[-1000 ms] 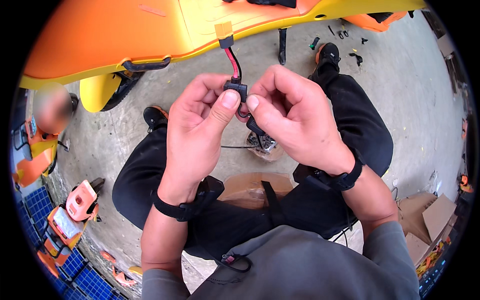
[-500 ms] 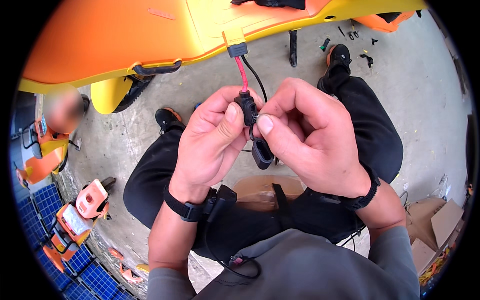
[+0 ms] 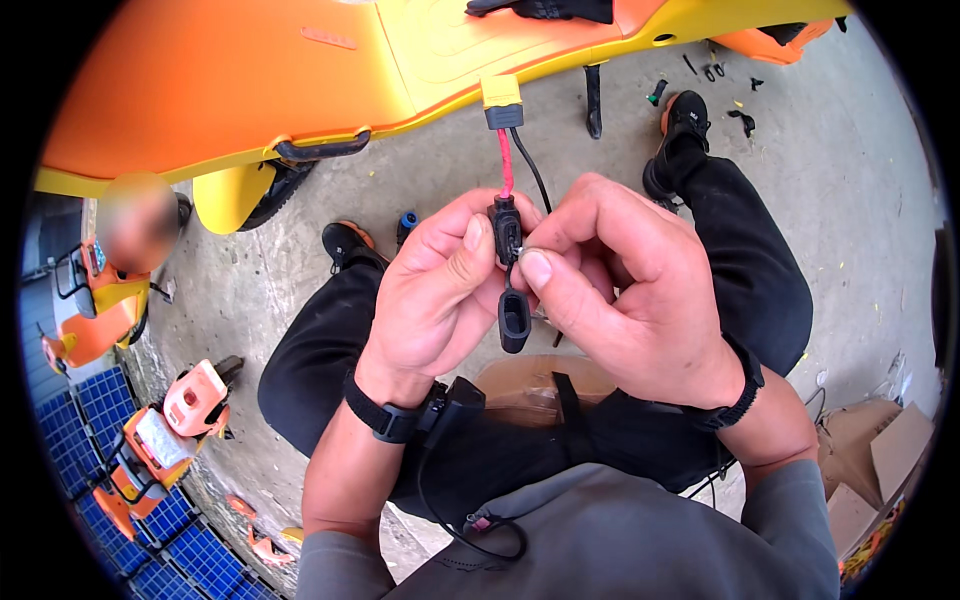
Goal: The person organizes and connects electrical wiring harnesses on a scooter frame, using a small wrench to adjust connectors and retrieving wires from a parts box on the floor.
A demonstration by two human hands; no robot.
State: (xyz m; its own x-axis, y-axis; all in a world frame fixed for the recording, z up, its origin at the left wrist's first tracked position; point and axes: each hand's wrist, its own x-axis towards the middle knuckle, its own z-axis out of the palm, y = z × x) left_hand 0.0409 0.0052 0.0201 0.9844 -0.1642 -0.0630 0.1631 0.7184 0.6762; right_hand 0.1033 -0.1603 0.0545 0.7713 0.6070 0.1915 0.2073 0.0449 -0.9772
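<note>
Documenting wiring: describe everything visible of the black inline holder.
The black inline holder looks like plastic, uncapped, pointing away from the wearer. A red wire enters its far end; a hollow cap dangles from the near end. The left hand grips it; the right hand is at its side, anything pinched unclear.

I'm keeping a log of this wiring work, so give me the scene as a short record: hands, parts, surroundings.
Left hand: holds the black case between thumb and fingers
Right hand: fingertips at the case's right side; anything pinched is too small to tell
Cap: black, open, hanging below the case
Red wire: runs from the plug into the case's top
Black wire: runs from the plug toward the right hand
Plug: yellow and grey
Beyond: orange and yellow vehicle body
Far right: open cardboard box
</note>
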